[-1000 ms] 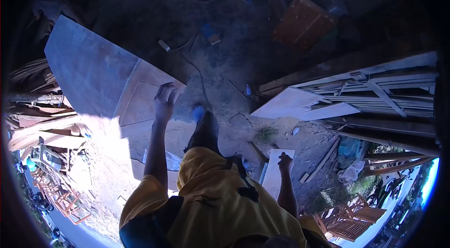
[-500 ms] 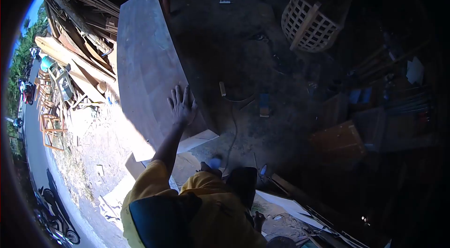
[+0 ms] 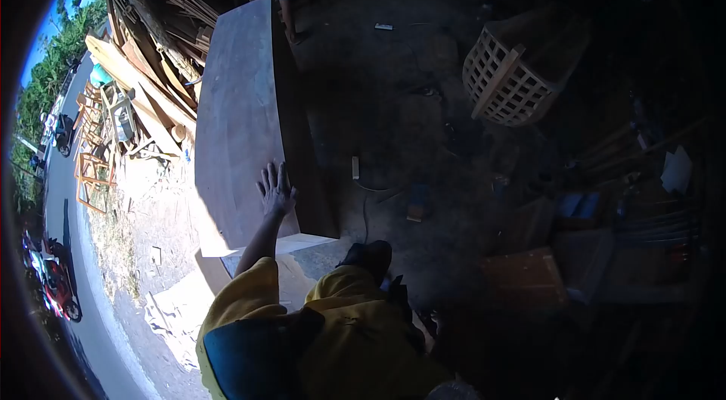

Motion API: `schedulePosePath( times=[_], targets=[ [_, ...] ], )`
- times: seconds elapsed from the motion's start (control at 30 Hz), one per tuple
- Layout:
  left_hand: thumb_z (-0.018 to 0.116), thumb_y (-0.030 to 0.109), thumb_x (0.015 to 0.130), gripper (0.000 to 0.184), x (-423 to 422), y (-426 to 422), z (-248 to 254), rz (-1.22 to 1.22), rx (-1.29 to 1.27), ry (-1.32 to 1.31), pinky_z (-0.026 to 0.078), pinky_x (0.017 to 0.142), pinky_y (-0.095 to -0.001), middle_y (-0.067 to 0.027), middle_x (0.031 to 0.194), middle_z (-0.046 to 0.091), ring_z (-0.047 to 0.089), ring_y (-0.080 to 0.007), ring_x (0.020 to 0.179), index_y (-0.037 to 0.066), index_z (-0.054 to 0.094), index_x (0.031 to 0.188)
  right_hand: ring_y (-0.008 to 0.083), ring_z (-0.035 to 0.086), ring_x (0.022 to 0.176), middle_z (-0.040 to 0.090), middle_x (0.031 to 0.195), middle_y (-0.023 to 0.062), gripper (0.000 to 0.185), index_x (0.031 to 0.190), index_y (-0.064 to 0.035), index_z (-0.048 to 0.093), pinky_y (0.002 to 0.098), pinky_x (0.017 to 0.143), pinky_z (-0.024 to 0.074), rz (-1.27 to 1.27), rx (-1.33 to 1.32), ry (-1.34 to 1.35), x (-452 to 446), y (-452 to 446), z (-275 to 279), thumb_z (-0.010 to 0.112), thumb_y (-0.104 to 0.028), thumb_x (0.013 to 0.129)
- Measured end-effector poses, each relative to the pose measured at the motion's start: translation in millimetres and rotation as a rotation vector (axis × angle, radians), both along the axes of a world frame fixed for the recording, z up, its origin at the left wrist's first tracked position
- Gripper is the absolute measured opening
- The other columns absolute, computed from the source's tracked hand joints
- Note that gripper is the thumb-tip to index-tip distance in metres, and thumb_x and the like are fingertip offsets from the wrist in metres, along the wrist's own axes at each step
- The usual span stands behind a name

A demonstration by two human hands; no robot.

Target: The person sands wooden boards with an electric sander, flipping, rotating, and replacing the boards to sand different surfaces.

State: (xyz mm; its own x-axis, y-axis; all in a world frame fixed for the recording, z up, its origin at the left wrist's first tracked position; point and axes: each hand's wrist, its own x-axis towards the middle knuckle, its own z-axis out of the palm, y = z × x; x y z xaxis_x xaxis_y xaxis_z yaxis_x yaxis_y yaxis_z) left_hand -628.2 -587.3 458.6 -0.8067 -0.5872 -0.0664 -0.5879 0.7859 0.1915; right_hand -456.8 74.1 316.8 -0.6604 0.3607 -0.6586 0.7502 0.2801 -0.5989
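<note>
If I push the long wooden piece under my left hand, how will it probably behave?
The long wooden piece is probably stiff: its broad top shows no sag under your left hand. It may feel heavy, as it reaches far beyond your hand, though I cannot tell if it is hollow. With such flat faces and sharp corners, it should slide rather than roll.

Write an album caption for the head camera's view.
A spread left hand on a long wooden panel, near a sunlit woodpile.
</note>
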Motion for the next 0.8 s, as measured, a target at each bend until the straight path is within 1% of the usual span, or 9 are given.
schedulePosePath(
  times=[0.27, 0.37, 0.47, 0.53, 0.57, 0.6, 0.63, 0.7, 0.8],
  targets=[
    [0.067, 0.031, 0.096, 0.090, -1, 11, 12, 0.016, -0.117, 0.014, 0.009, 0.131, -0.0634, -0.0121, 0.182, 0.012, 0.010, -0.0401, 0.166, 0.028, 0.020, 0.173, 0.0303, 0.073, 0.076, 0.074, 0.094, 0.0165, 0.031, 0.113, -0.0086, 0.070, 0.0453, 0.065, 0.0582, 0.004, 0.007, 0.004, -70, 36, -4, 0.076, -0.035, 0.097],
    [0.068, 0.024, 0.093, 0.089, -5, 17, 15, -0.013, -0.125, 0.029, 0.015, 0.130, -0.0640, -0.0149, 0.181, 0.015, 0.016, -0.0431, 0.164, 0.022, 0.025, 0.172, 0.0318, 0.075, 0.079, 0.076, 0.097, 0.0175, 0.032, 0.114, -0.0089, 0.071, 0.0466, 0.068, 0.0595, -0.069, 0.004, -0.018, -74, 47, -19, 0.076, -0.036, 0.097],
    [0.068, 0.037, 0.097, 0.077, -34, 5, -15, -0.235, -0.284, 0.236, 0.028, 0.124, -0.0628, -0.0203, 0.171, 0.031, 0.030, -0.0459, 0.157, 0.014, 0.038, 0.164, 0.0333, 0.076, 0.083, 0.078, 0.100, 0.0185, 0.033, 0.115, -0.0093, 0.072, 0.0478, 0.071, 0.0608, -0.042, 0.102, 0.148, -57, 58, -58, 0.076, -0.037, 0.097],
    [0.067, 0.048, 0.099, 0.073, -140, 51, -22, -0.543, -0.394, 0.320, 0.038, 0.118, -0.0608, -0.0245, 0.163, 0.042, 0.039, -0.0484, 0.150, 0.010, 0.046, 0.157, 0.0342, 0.078, 0.085, 0.079, 0.102, 0.0191, 0.034, 0.116, -0.0096, 0.073, 0.0487, 0.073, 0.0617, -0.166, 0.330, 0.362, -1, 30, -99, 0.076, -0.038, 0.097],
    [0.067, 0.054, 0.100, 0.073, -181, 83, -34, -0.674, -0.281, 0.348, 0.043, 0.116, -0.0598, -0.0266, 0.159, 0.047, 0.044, -0.0497, 0.147, 0.007, 0.051, 0.154, 0.0377, 0.075, 0.111, 0.077, 0.121, 0.0183, 0.039, 0.122, -0.0156, 0.076, 0.0490, 0.092, 0.0587, -0.214, 0.350, -0.242, -33, 24, -3, 0.075, -0.045, 0.096],
    [0.067, 0.051, 0.102, 0.069, -226, 110, -56, -0.797, -0.024, 0.392, 0.044, 0.116, -0.0587, -0.0262, 0.158, 0.048, 0.045, -0.0496, 0.146, 0.006, 0.052, 0.153, 0.0389, 0.074, 0.111, 0.077, 0.120, 0.0199, 0.043, 0.120, -0.0164, 0.076, 0.0499, 0.091, 0.0585, -0.303, 0.344, -0.399, -50, 25, 25, 0.072, -0.052, 0.096],
    [0.066, 0.047, 0.104, 0.065, -269, 136, -77, -0.903, 0.248, 0.409, 0.044, 0.116, -0.0577, -0.0257, 0.157, 0.050, 0.046, -0.0494, 0.145, 0.005, 0.053, 0.151, 0.0392, 0.074, 0.112, 0.077, 0.119, 0.0202, 0.042, 0.118, -0.0164, 0.077, 0.0507, 0.095, 0.0577, -0.404, 0.328, -0.341, -54, 23, 36, 0.070, -0.052, 0.097],
    [0.062, 0.037, 0.108, 0.053, -345, 207, -97, -0.874, 0.449, 0.042, 0.046, 0.116, -0.0528, -0.0254, 0.156, 0.051, 0.051, -0.0452, 0.143, 0.003, 0.056, 0.149, 0.0447, 0.073, 0.110, 0.075, 0.121, 0.0241, 0.040, 0.123, -0.0134, 0.073, 0.0526, 0.093, 0.0584, -0.483, 0.303, -0.173, -60, 29, 23, 0.074, -0.040, 0.093],
    [0.059, 0.033, 0.110, 0.045, -448, 303, -131, -1.002, 0.786, -0.248, 0.045, 0.116, -0.0461, -0.0203, 0.141, 0.067, 0.060, -0.0348, 0.137, 0.000, 0.065, 0.140, 0.0427, 0.072, 0.115, 0.076, 0.121, 0.0219, 0.047, 0.123, -0.0117, 0.074, 0.0525, 0.100, 0.0566, -0.586, 0.329, -0.243, -98, 25, 54, 0.073, -0.049, 0.093]
  ],
)
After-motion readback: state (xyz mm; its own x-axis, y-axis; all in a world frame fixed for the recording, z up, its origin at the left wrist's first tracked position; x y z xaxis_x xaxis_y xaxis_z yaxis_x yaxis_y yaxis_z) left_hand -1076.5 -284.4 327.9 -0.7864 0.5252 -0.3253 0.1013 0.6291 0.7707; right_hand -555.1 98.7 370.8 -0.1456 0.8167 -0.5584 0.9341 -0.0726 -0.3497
